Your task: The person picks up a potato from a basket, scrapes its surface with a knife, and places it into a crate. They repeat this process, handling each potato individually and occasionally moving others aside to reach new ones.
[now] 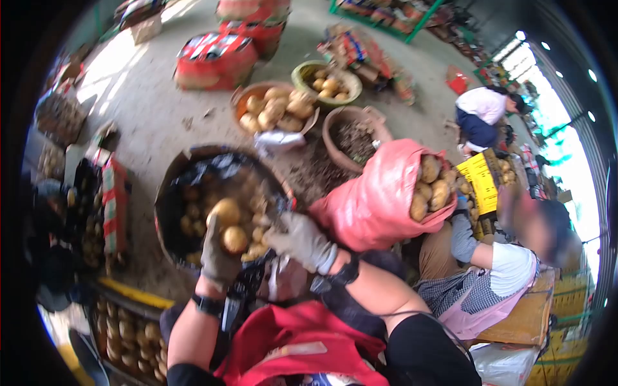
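In the head view my left hand (220, 258), in a grey glove, is closed around a potato (226, 211) over a dark-lined basket (168, 212). Another pale potato (234, 240) shows right beside its fingers. My right hand (302, 242), gloved too, reaches over the basket's right side with curled fingers. Its fingertips are blurred, and I cannot tell what is in them. More potatoes (192, 222) lie inside the basket on the black plastic lining, several smeared by motion.
A pink sack (360, 206) of potatoes stands to the right, next to a seated co-worker (483, 276). Ahead are an orange basin (239, 103) and a green basin (299, 76) with potatoes, and a brown tub (331, 138) of debris. A potato crate (129, 334) sits lower left.
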